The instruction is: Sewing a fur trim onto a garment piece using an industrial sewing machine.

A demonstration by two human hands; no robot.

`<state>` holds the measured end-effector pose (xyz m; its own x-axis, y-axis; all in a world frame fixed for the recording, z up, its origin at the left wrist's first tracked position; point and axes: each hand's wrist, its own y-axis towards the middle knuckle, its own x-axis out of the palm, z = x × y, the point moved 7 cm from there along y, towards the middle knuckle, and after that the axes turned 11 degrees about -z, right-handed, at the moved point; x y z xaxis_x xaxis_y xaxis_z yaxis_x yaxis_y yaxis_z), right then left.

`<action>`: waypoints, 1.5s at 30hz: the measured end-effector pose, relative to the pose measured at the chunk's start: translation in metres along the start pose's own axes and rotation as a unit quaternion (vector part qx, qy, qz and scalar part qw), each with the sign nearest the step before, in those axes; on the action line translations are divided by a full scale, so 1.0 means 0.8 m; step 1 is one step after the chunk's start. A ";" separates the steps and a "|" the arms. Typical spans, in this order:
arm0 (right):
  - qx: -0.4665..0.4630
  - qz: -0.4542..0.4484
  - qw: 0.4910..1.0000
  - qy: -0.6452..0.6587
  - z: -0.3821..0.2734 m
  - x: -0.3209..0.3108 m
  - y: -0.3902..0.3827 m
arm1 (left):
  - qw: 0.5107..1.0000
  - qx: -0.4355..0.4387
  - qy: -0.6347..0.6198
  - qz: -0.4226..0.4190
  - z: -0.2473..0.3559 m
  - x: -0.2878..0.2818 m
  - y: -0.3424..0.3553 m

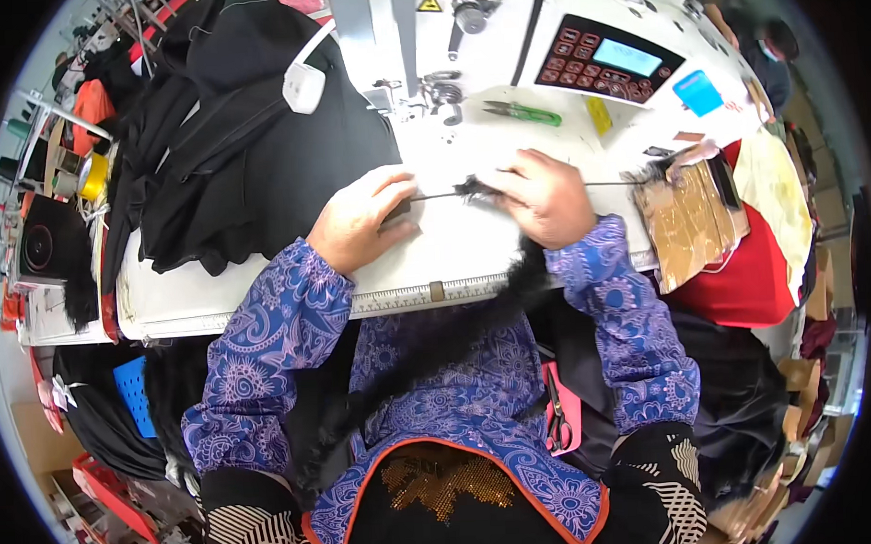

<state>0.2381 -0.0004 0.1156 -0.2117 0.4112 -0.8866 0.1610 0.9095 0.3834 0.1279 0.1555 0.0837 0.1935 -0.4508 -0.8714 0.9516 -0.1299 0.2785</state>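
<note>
At the white table point(192, 302), the left hand point(362, 217) curls at a thin dark cord point(438, 195), grip unclear, and the right hand point(550, 199) pinches a fluffy black strip point(424, 351) whose overhanging weight could drag it loose.

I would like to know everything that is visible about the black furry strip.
The black furry strip is long, narrow and fluffy. Its upper part is just below the right hand; it crosses the white table's front edge, then slants down toward the person's left, before the blue patterned apron. Whether it joins the dark cord is unclear.
</note>
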 end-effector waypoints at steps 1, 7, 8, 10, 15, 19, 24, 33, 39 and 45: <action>-0.003 0.003 1.000 0.015 0.002 0.014 0.009 | 1.000 0.021 0.013 0.003 -0.007 -0.002 -0.001; -0.017 0.006 0.999 0.045 0.017 0.062 0.042 | 0.998 -0.011 -0.032 0.045 -0.057 -0.010 0.006; -0.015 0.007 0.999 0.041 0.021 0.067 0.046 | 0.998 -0.012 -0.031 0.045 -0.066 -0.009 0.013; -0.019 0.023 0.998 0.053 0.015 0.068 0.064 | 0.996 0.005 -0.044 0.081 -0.080 -0.016 0.021; -0.008 0.022 0.998 0.059 0.023 0.078 0.085 | 0.977 -0.059 -0.160 0.131 -0.105 -0.021 0.025; 0.006 0.013 0.999 0.042 0.032 0.087 0.093 | 0.988 0.003 -0.134 0.073 -0.092 -0.018 0.030; 0.030 0.002 0.992 0.122 0.040 0.096 0.095 | 0.997 0.057 -0.048 0.029 -0.075 -0.017 0.025; 0.057 -0.006 0.990 0.126 0.041 0.100 0.094 | 0.995 0.083 0.025 0.048 -0.057 -0.021 0.019; 0.005 -0.010 0.995 0.100 0.035 0.100 0.091 | 0.996 0.082 -0.010 0.022 -0.069 -0.016 0.015; -0.047 -0.040 0.997 0.055 0.025 0.099 0.089 | 0.997 0.080 -0.024 -0.007 -0.079 -0.011 0.017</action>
<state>0.2520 0.0955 0.0672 -0.3257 0.3375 -0.8832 0.0493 0.9389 0.3406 0.1542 0.2130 0.0694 0.1657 -0.4894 -0.8562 0.9033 -0.2730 0.3309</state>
